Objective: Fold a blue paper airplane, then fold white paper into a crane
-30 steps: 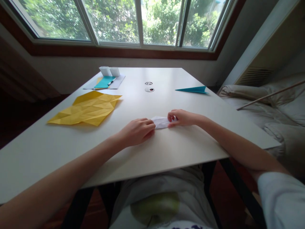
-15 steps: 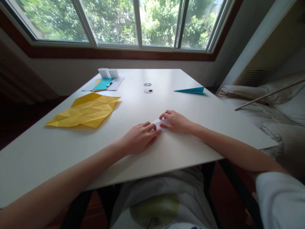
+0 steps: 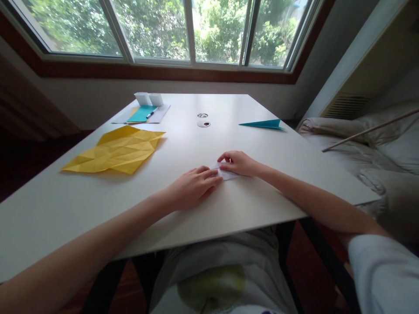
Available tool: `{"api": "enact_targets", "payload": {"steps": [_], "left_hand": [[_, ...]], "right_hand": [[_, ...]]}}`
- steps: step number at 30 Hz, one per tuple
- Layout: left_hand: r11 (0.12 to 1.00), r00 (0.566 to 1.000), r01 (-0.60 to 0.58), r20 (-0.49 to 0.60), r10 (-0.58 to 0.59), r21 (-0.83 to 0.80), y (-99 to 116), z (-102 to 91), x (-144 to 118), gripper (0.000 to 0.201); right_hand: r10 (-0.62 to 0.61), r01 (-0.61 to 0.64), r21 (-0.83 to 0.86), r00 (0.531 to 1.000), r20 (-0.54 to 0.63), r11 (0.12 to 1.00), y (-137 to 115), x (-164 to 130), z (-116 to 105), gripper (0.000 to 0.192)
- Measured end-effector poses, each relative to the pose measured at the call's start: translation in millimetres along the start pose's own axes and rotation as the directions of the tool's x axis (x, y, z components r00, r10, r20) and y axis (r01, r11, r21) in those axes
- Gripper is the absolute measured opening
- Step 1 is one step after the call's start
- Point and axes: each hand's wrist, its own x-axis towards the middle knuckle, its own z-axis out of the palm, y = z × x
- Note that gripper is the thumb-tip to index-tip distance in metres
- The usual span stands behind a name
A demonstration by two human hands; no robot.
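We're pressing the small folded white paper (image 3: 225,173) flat on the worktop (image 3: 248,205), mid-front. Right hand (image 3: 240,163) has slid in toward left hand (image 3: 193,186) over the last second; both grips are now pinching the paper's near end, fingertips almost touching. Crease looks nearly set. Yellow creased sheet (image 3: 114,150) is sitting well apart, left.

The hands (image 3: 216,176) meet at the counter's (image 3: 229,205) near middle. Bare counter lies open around them, toward 6 and 3 o'clock. At 10 o'clock, the creased yellow paper (image 3: 114,150) blocks a low sweep. Toward 12 o'clock sit two round grommets (image 3: 203,120); at 1 o'clock, well apart, lies a teal paper plane (image 3: 263,124).
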Motion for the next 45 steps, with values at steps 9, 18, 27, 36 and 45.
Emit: {"api": "enact_targets", "payload": {"steps": [9,18,27,36,45], "left_hand": [[1.0,1.0,-0.013,-0.007,0.013,-0.019,0.6,0.6,1.0,0.031],[0.999,1.0,-0.021,-0.017,0.021,-0.028,-0.5,1.1,1.8,0.03],[0.998,1.0,0.028,-0.003,-0.028,-0.047,0.3,1.2,-0.9,0.034],[0.993,0.994,0.084,-0.062,-0.089,-0.084,0.0,2.6,-3.2,0.031],[0.998,0.997,0.044,-0.058,-0.047,-0.052,-1.6,6.9,-5.2,0.034]], "right_hand": [[-0.064,0.065,0.051,0.998,-0.018,0.997,2.6,2.7,-0.8,0.024],[-0.197,0.197,0.033,0.98,0.002,0.98,0.8,7.2,3.5,0.012],[-0.33,0.33,0.006,0.943,0.048,0.944,5.3,-2.0,-11.1,0.01],[-0.458,0.46,-0.048,0.888,0.036,0.887,8.2,-7.3,-14.7,0.016],[-0.507,0.52,-0.21,0.854,0.114,0.828,8.7,-11.3,-18.6,0.024]]}}
